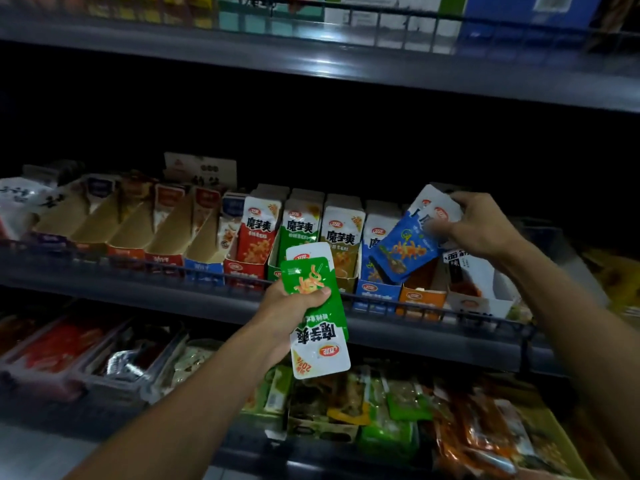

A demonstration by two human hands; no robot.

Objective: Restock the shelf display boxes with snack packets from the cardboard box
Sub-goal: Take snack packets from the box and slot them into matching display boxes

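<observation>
Blue packets [405, 249] are pinched in the right hand [479, 225], tilted, just above the blue display box [375, 289], which lies directly below-left of the fingers. Green packets [317, 306] are gripped upside-down in the left hand [294, 306], long axis upright, before the green display box [277, 268]. The shelf's wire rail [450, 315] runs across the box fronts.

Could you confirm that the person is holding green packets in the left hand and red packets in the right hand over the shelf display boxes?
Not quite: the packets in the right hand are blue packets, not red. The head view shows them held above the blue display box. The left hand does hold green packets, as you said.
</observation>
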